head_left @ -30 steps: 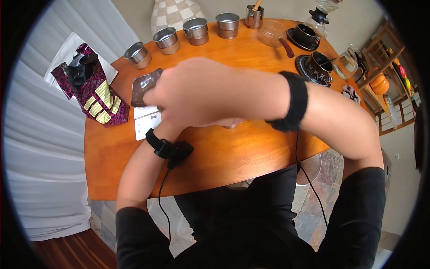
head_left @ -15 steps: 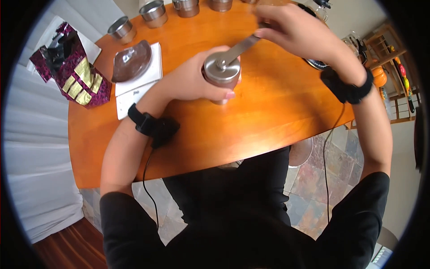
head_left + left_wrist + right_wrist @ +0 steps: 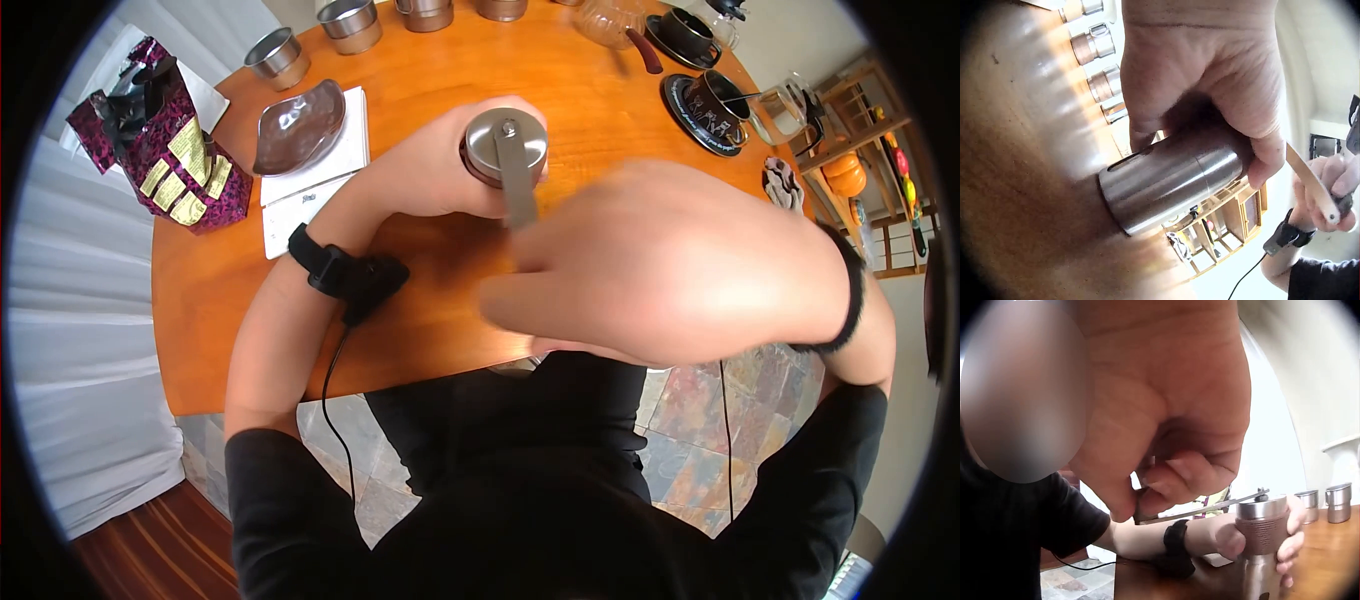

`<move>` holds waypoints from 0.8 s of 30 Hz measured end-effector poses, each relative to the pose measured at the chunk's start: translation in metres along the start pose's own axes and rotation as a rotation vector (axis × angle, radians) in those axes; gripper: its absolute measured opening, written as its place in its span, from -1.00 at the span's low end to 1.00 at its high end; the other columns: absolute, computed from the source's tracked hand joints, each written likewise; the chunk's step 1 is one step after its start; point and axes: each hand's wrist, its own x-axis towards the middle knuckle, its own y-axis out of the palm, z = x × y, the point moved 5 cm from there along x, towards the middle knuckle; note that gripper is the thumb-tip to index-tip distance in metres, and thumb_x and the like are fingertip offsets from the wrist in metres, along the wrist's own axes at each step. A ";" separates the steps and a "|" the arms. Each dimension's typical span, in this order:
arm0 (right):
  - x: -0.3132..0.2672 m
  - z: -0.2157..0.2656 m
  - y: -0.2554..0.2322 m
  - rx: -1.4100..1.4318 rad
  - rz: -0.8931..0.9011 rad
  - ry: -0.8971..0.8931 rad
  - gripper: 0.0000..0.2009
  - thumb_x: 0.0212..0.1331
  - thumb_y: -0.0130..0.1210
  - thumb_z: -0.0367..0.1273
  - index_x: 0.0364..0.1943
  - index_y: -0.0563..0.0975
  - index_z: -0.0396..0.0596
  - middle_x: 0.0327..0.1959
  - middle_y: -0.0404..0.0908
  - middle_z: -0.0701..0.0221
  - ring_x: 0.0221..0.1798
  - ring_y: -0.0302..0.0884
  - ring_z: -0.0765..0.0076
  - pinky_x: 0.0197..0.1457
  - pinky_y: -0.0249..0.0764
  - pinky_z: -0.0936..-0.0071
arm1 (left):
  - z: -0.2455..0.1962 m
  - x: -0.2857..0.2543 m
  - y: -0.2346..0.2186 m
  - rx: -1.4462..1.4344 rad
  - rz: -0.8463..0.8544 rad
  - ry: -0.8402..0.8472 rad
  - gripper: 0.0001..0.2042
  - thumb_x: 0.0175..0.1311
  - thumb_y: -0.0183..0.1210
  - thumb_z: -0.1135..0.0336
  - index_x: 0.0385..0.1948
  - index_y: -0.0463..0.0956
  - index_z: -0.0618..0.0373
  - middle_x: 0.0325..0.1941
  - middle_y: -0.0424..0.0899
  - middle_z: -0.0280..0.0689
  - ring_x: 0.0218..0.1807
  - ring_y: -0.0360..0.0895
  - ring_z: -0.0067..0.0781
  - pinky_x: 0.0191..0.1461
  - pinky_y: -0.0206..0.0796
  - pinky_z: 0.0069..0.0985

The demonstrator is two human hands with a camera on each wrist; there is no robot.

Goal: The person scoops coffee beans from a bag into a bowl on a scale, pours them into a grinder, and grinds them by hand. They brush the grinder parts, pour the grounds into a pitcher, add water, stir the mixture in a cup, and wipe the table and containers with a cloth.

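"Wooden table [image 3: 220,320] with a curved edge, white curtain [image 3: 90,350] off to the left. Where's the grinder?"

"I have the grinder [image 3: 525,130] upright near the middle, its metal lid facing up. Whether its base rests on the wood or sits just above, I can't tell from here."

"How is it held?"

"My view shows the left hand [image 3: 435,165] wrapped round its upper body, over the ridged brown band [image 3: 1263,534]. That grip is closed and full of grinder, probably so the body doesn't twist against the crank [image 3: 517,185]."

"And the right hand [image 3: 660,265]?"

"Blurred from above, but the wrist camera gives me a narrow pinch, thumb and fingers on the crank's outer end. Gripping that far from the lid gives more leverage, I'd judge."

"Anything else near?"

"A brown dish [image 3: 300,125] sits on a flat white scale [image 3: 287,225], beside a patterned bag [image 3: 190,165] with its mouth open. Metal cups [image 3: 277,62] line the far side, which leaves elbow room, I'd say."
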 end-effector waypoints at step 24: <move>0.052 -0.148 -0.041 -0.033 -0.235 0.085 -0.80 0.20 0.21 -0.33 -0.31 0.49 -0.17 -0.43 0.60 0.10 -0.30 0.59 -0.09 -0.21 0.48 0.15 | 0.001 -0.003 0.008 -0.083 0.135 -0.188 -0.44 -0.07 0.45 0.39 0.02 0.39 0.06 -0.07 0.59 -0.30 0.05 0.54 -0.41 0.13 0.42 -0.38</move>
